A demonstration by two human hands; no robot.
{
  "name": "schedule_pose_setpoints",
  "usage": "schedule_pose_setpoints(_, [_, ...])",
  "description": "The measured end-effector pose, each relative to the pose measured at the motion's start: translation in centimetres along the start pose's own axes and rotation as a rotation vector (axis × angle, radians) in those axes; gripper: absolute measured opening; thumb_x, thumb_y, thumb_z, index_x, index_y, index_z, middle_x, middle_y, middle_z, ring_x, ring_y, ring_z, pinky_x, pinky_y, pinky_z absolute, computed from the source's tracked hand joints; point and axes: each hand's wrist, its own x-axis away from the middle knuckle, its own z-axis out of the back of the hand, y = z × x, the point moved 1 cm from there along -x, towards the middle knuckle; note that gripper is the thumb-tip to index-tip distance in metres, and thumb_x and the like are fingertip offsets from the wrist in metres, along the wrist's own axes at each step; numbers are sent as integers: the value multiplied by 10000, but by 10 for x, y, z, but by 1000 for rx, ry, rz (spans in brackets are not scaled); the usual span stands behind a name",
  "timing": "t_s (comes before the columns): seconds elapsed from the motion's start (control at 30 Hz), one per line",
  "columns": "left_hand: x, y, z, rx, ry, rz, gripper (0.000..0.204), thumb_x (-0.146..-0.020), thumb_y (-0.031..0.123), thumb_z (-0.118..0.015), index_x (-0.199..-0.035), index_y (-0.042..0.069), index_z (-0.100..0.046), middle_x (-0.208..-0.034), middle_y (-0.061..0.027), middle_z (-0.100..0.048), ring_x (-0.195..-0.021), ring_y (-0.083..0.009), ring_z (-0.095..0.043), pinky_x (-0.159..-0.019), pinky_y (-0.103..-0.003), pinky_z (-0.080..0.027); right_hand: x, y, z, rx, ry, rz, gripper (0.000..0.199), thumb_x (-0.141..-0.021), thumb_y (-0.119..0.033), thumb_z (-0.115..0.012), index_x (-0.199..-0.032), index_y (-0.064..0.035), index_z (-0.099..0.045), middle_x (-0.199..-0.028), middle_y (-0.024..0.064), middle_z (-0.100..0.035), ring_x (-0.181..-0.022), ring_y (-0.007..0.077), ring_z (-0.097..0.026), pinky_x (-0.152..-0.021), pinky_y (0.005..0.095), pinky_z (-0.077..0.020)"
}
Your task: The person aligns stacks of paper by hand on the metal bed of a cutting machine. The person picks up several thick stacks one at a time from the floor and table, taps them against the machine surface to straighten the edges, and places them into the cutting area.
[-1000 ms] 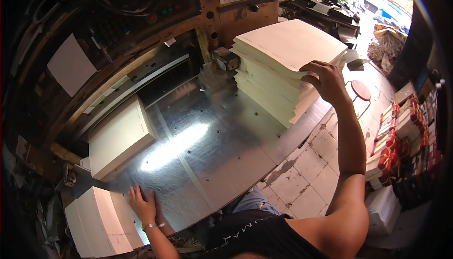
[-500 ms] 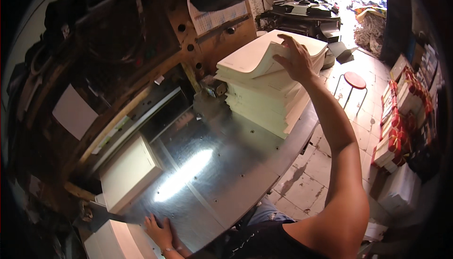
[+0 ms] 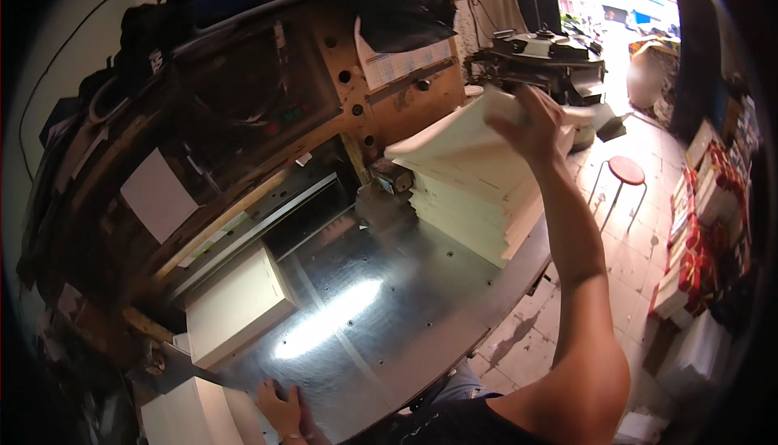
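Note:
A tall stack of cream paper (image 3: 462,210) stands at the far end of the metal table (image 3: 405,307). My right hand (image 3: 531,125) is closed on the lifted corner of its top sheets (image 3: 458,137), which bend upward; hand and paper are slightly blurred. At the near left, my left hand (image 3: 279,408) lies on the metal surface with its fingers apart, holding nothing. Beside it is a paper block (image 3: 182,417), partly cut off by the picture's dark rim. Another thick paper block (image 3: 239,307) lies farther in, against the machine.
Behind the table rises a large dark machine (image 3: 243,113) with a wooden panel and a wall calendar (image 3: 397,64). On the tiled floor to the right are a red round stool (image 3: 626,171) and bundles with red wrapping (image 3: 685,258). A bright doorway opens at the back.
My right hand has raised the sheets' corner higher, folding the top sheets up more steeply. My left hand stays on the table. The whole view has shifted slightly.

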Motion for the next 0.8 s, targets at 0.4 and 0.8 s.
schedule_pose_setpoints(0.4, [-8, 283, -23, 1613, -1337, 15, 855, -906, 703, -337, -1505, 103, -224, -1446, -149, -414, -1248, -290, -495, -1015, -441, -418, 83, -111, 95, -151, -22, 235, 737, -677, -754, -636, -692, -34, -482, -566, 73, -527, -502, 230, -545, -500, 340, -429])
schedule_pose_setpoints(0.8, [10, 382, 18, 2001, -986, -40, 458, -915, 137, -556, -1323, -3, -404, -1170, -129, -597, -1021, -217, -644, -863, -360, -547, 153, -124, 121, -91, 161, -221, 726, -866, -663, -468, -1222, -30, -448, -1156, 99, -502, -1062, 261, -502, -901, 389, -413])
